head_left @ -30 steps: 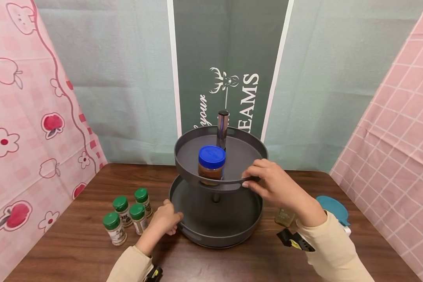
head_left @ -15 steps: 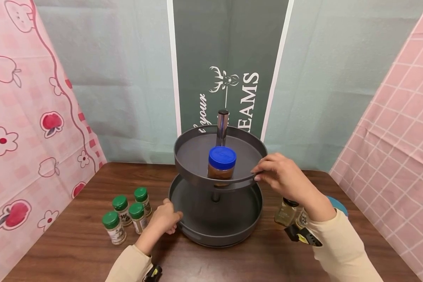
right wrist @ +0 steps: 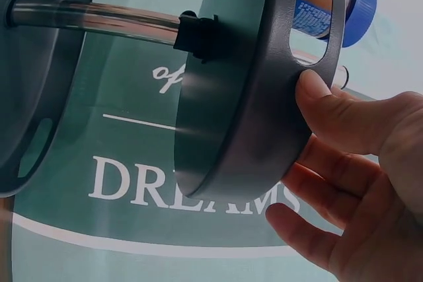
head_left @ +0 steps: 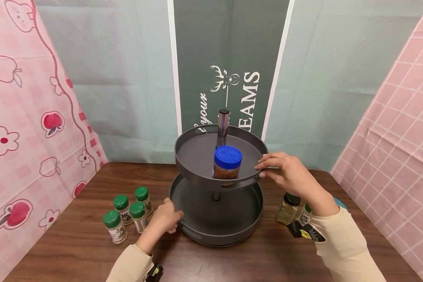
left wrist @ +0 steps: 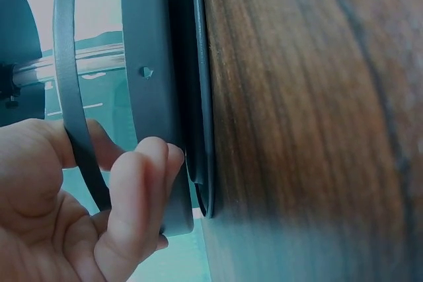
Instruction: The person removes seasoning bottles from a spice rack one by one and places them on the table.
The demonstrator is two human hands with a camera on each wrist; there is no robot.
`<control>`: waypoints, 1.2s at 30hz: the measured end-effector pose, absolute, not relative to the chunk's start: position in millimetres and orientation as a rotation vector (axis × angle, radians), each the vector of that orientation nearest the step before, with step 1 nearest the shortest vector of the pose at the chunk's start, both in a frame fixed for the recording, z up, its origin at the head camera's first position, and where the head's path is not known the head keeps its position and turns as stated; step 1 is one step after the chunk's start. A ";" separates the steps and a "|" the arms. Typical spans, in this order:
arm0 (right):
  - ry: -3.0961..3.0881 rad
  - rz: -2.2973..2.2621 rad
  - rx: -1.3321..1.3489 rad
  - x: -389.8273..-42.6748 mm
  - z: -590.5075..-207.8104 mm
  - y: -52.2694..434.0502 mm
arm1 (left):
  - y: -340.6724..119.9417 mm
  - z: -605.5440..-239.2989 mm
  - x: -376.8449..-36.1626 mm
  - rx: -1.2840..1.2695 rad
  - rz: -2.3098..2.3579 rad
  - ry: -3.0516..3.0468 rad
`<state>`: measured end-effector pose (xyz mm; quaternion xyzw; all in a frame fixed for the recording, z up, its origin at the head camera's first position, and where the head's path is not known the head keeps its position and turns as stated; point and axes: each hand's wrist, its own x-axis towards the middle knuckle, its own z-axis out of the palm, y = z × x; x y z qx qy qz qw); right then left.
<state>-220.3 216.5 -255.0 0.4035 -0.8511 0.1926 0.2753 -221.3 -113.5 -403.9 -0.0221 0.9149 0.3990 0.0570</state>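
A dark grey two-tier round turntable rack with a chrome centre post (head_left: pixel 223 131) stands on the table. My right hand (head_left: pixel 292 172) pinches the rim of the upper tray (head_left: pixel 197 174) at its right side, thumb outside beside the handle slot, as the right wrist view shows. On that tray, near its front, stands a jar with a blue lid (head_left: pixel 227 162) and brown contents. My left hand (head_left: pixel 165 217) grips the left rim of the lower tray (head_left: pixel 218 237); in the left wrist view, its fingers (left wrist: pixel 135 189) curl around the tray's handle bar. Nothing stands on the lower tray.
Several green-capped spice bottles (head_left: pixel 138 217) stand left of the rack. Right of it, a dark-capped glass jar (head_left: pixel 287 209) and another green-capped bottle (head_left: pixel 304 214) stand by my right wrist. Something blue (head_left: pixel 340 203) shows behind that sleeve. Fabric backdrops enclose the brown wooden table (head_left: pixel 204 266).
The upper tray has turned, carrying the blue-lidded jar to the right. My right hand has moved right along with the rim, uncovering the bottles by its wrist. My left hand has stayed put.
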 end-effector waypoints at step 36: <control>-2.883 0.492 0.950 -208.9 -186.2 197.6 | -114.2 -403.6 -222.0 -0.066 1.199 2.783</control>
